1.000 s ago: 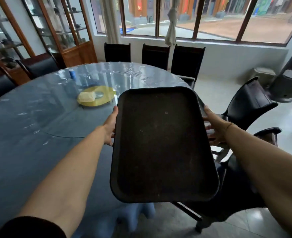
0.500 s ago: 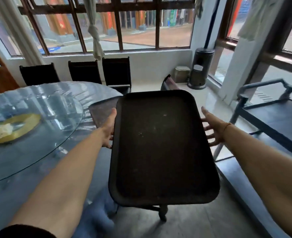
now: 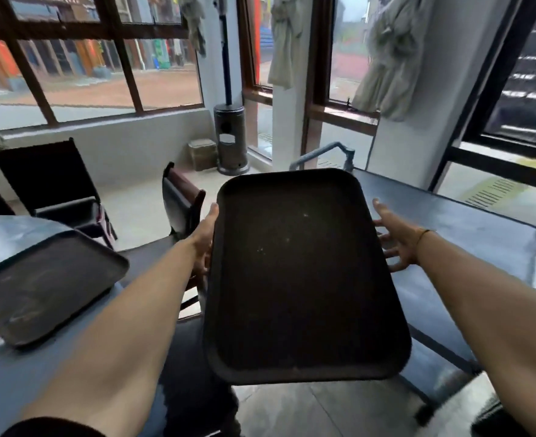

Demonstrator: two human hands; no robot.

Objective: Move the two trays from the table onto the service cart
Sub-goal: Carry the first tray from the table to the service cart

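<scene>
Both arms are stretched out forward, with bare forearms and a dark sleeve edge seen at the bottom left. A dark tray point(image 3: 298, 279) is held in the air between the two hands. The left hand point(image 3: 205, 238) is pressed flat against the left edge of the tray, thumb on top near the far corner, and the other fingers are hidden under the rim. The right hand point(image 3: 396, 244) is placed at the right edge with its fingers spread wide; whether the fingers are truly gripping the rim cannot be told. A thin band point(image 3: 422, 236) is worn on the right wrist.

The held tray is a rounded rectangle with a raised lip all around. Its inside looks rough and matte, and small pale specks are dotted over it. It is tilted a little, and its far right part is seen over the service cart point(image 3: 468, 234), which has a flat, smooth dark blue top and a grey metal handle at the far end.

A second tray point(image 3: 43, 285) of the same shape and dark colour is lying on the table point(image 3: 8, 383) at the left, near the table's edge. The table is covered with a shiny, smooth blue-grey sheet. A dark chair point(image 3: 178, 200) is seen behind the left hand.
</scene>
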